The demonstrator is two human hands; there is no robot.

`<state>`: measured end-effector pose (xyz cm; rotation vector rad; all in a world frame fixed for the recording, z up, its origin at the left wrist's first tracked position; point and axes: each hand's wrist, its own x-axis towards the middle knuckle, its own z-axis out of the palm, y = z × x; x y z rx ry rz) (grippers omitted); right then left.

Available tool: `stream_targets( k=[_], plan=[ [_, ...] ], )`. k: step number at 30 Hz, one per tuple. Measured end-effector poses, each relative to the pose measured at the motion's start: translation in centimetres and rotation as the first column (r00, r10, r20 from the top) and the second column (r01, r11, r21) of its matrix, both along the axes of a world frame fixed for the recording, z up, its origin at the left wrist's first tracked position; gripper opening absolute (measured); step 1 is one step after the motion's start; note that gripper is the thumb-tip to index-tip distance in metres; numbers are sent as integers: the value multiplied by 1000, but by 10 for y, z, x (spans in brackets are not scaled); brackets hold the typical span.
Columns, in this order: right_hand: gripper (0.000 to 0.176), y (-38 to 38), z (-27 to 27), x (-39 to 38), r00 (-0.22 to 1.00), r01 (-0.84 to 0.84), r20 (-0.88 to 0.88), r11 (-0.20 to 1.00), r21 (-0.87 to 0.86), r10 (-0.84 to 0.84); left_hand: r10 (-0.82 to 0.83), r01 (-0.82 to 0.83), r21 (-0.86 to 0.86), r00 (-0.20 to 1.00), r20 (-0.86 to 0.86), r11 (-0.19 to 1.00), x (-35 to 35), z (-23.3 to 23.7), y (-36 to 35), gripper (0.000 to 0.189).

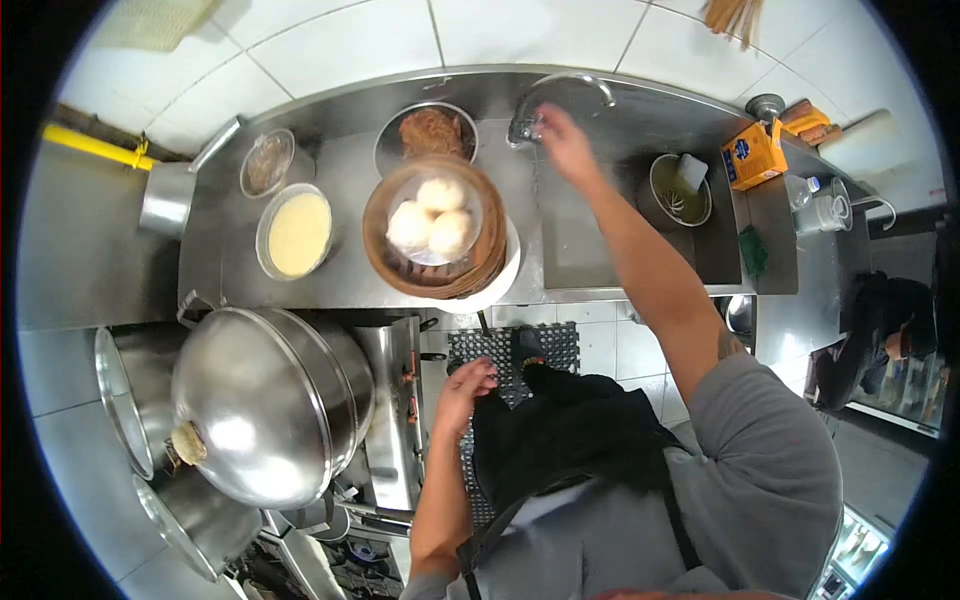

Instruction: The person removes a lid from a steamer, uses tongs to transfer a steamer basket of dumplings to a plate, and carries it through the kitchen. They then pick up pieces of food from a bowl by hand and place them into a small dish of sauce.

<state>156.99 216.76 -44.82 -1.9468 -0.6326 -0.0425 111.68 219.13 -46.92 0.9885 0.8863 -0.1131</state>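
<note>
My right hand (567, 145) reaches over the steel counter to the tap (580, 78) at the back of the sink. Its fingers are closed around the tap's handle; no running water can be made out. My left hand (465, 395) hangs in front of the counter, fingers loosely bent and apart, nothing visible in it. Nearest to it on the counter is a stack of bamboo steamers (377, 225). The top steamer carries three white buns (437, 228) on a round sheet. A white round rim shows beneath the stack.
Behind the steamers sits a metal bowl of brown filling (432, 132). A tub of pale yellow mixture (298, 234) stands left. A pot with a whisk (682, 192) is in the sink (590, 258), an orange box (752, 157) beside it. A large domed steel pot (260, 410) stands lower left.
</note>
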Motion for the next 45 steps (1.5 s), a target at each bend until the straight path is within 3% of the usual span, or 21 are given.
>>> stream_targets(
  k=[2,4,6,8,10,12,14,18,19,22,24,26,28,30,33,35,37,38,40,43,45],
  plan=[
    [35,-7,26,-3,893,-392,-375,838,-379,248,-133,122,64,966,220,990,64,91,-16,41],
    [29,-25,0,-10,918,-174,-370,984,-47,145,-198,115,239,912,359,964,134,135,-34,42],
    [21,-38,-20,-4,866,111,-499,956,271,41,-216,47,361,869,445,932,219,129,-43,42],
    [14,-57,-31,8,681,463,-732,765,448,16,19,-105,166,892,452,981,304,129,-51,37],
    [13,-86,-63,39,617,423,-779,788,447,111,150,-152,-25,916,373,988,371,119,-49,31],
    [14,-94,-54,52,751,325,-645,929,177,-140,265,-247,-96,910,319,964,420,100,-48,23],
    [15,-98,-16,36,906,390,5,831,-396,-423,266,-262,-61,892,366,963,447,90,-46,15],
    [22,-127,-15,38,971,190,-117,970,-151,-208,225,-307,257,926,302,916,484,17,-42,5],
    [23,-132,-11,39,965,194,-127,952,-237,-228,167,-295,595,951,262,748,478,4,-45,13],
    [25,-153,-14,30,957,213,-86,875,-434,-276,-97,-2,848,993,63,531,433,20,-47,15],
    [24,-162,-49,25,961,248,15,838,-485,-276,-241,219,901,961,-133,376,408,-3,-51,19],
    [25,-162,-99,17,975,153,-74,877,-455,-208,-307,374,866,911,-276,332,370,-10,-61,21],
    [26,-154,-103,5,974,89,-151,894,-439,-171,-433,613,778,743,-511,136,336,-6,-71,21],
    [27,-123,-67,-17,964,49,-215,896,-442,-159,-501,633,773,658,-563,-38,306,-3,-81,20],
    [31,-63,-62,-12,908,-36,-396,915,-401,-137,-539,346,890,709,-455,-296,262,-46,-94,23],
    [30,-28,-32,-14,659,73,-752,996,44,-15,-660,302,939,674,-333,-166,234,-14,-90,21],
    [30,-4,-31,17,517,-3,-833,973,229,197,-720,244,970,670,-180,-15,196,13,-76,19],
    [28,2,-29,27,427,101,-865,936,337,265,-721,205,976,686,-94,68,172,19,-68,19],
    [25,11,-23,35,255,315,-870,815,487,421,-489,320,880,864,-119,351,101,21,-46,20],
    [24,-28,-21,3,725,73,-666,942,328,176,-21,136,818,988,-150,559,49,0,-14,25],
    [26,-74,-72,8,943,-85,-332,984,-160,27,214,-51,849,974,-74,525,48,3,12,32]
  ],
)
